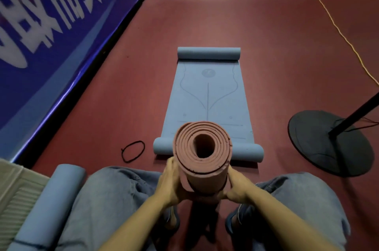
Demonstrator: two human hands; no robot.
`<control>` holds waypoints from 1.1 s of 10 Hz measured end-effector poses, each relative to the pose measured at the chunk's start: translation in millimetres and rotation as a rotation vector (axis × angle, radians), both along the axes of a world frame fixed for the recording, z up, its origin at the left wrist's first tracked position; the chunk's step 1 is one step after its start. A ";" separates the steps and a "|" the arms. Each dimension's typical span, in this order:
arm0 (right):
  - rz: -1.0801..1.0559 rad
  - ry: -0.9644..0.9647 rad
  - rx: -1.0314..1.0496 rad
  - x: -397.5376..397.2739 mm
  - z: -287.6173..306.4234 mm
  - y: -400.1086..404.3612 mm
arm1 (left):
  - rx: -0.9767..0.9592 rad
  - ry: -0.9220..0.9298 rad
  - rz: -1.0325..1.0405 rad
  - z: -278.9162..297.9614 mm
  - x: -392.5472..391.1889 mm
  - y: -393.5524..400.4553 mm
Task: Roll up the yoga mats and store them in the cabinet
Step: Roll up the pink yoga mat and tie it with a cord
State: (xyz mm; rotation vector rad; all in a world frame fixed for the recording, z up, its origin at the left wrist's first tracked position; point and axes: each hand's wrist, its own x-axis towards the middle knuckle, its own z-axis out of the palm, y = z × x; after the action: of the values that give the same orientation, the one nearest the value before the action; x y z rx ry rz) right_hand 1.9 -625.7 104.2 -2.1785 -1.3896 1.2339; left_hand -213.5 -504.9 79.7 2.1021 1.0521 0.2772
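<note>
Clearly the rolled red mat [203,154] is a soft foam coil: light for its bulk, springy, and by my judgement eager to loosen if the squeeze eases. Its surface looks matte and grippy, not slippery, and nothing about it is fragile. It stands between the person's knees, held up off the red floor [266,45], its long axis running roughly from the hands up toward the camera, so the open spiral end faces the viewer. A dark band [205,189] seems to circle it low down, though the shadow there makes that uncertain.

Both hands clasp the lower part from opposite sides. The left hand [170,181] has its fingers curled round the roll's left flank; the right hand [235,186] wraps the right flank likewise, fingers curled against the foam. That 2-sided grip near the band looks like the sound place to hold.

Beyond it, 1 blue mat [207,103] lies flat on the floor with both ends curled, its length running away from the person. A black elastic loop [133,151] lies just beside its near-left end. Another rolled blue mat [51,205] rests at the left knee.
</note>
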 end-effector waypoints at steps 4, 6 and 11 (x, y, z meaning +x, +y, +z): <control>-0.319 0.429 0.463 -12.6 23.9 40.0 | 0.120 -0.179 0.151 112.9 34.3 17.6; -0.301 0.537 0.375 -11.9 24.4 37.4 | 0.365 -0.240 0.319 186.3 -1.7 66.1; -0.047 0.286 0.237 -21.5 8.9 42.5 | 0.188 0.626 0.538 117.6 -198.0 90.9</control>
State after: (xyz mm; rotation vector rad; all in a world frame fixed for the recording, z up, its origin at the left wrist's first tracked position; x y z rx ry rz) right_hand -19.5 -583.2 113.1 -1.7875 -1.2858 1.2369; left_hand -411.5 -414.0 197.4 2.0780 2.0351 -0.0440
